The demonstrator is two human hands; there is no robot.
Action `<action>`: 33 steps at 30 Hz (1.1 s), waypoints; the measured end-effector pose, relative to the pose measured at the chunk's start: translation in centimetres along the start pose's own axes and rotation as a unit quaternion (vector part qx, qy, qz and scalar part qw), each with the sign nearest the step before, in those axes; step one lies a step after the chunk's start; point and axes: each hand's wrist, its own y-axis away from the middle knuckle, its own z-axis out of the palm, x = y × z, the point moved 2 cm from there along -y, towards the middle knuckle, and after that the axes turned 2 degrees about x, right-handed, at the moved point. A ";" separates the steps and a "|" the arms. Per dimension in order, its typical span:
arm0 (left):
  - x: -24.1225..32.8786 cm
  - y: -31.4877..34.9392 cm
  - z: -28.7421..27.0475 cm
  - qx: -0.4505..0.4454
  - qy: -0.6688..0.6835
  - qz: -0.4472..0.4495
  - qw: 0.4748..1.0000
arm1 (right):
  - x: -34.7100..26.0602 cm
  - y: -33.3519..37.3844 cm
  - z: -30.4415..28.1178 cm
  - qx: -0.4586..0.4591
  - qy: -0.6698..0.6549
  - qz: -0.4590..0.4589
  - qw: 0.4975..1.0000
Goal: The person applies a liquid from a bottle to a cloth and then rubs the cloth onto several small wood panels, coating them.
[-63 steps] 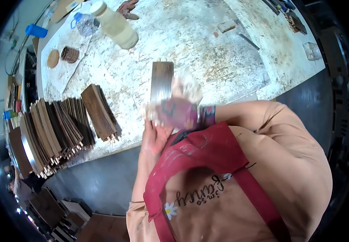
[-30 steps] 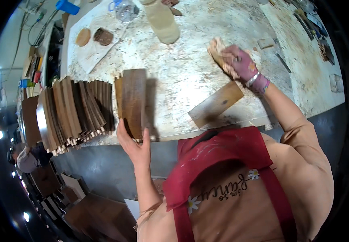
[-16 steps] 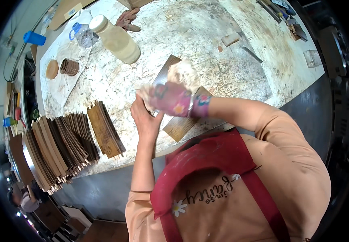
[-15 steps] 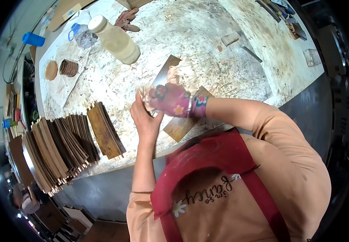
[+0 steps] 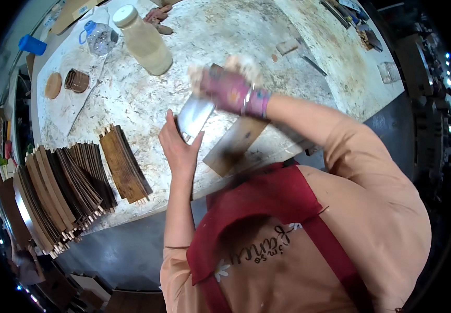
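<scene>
A flat, dark board [image 5: 196, 116] lies at a slant on the table, its near part shining under the light. My left hand [image 5: 179, 148] grips its near end, thumb on one side and fingers on the other. My right hand [image 5: 226, 89], in a purple flowered glove and blurred by motion, presses a cream cloth [image 5: 197, 78] on the board's far part; its fingertips are partly hidden. Another crumpled pale cloth [image 5: 246, 67] lies just beyond this hand. A second brown board [image 5: 236, 145] rests beneath my right wrist, close to the table's front edge.
To the left stand a short stack of brown boards [image 5: 122, 164] and a long row of dark boards [image 5: 61, 188] with light pegs between them. Farther back are a tall jar [image 5: 144, 44], a clear bottle [image 5: 100, 39], a brown roll [image 5: 76, 81] and a glove [image 5: 157, 18].
My right hand has slid the cloth away from me along the board, uncovering its shiny near part. My left hand stays at the near end. The whole view has shifted slightly.
</scene>
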 end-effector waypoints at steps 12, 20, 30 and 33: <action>0.3 -1.1 -1.6 -0.189 0.596 -0.486 0.610 | -7.8 -0.4 -5.4 -0.002 -0.036 -0.093 0.995; -3.1 -0.5 -0.3 -0.241 0.676 -0.479 0.506 | 3.9 -3.8 -3.1 -0.120 -0.116 0.233 0.958; -2.2 -1.1 0.3 -0.264 0.644 -0.457 0.554 | 0.2 -0.3 1.9 0.076 -0.041 -0.057 0.995; -1.9 -0.9 0.2 -0.224 0.644 -0.491 0.543 | 2.9 -3.0 -2.1 -0.002 -0.031 0.063 0.998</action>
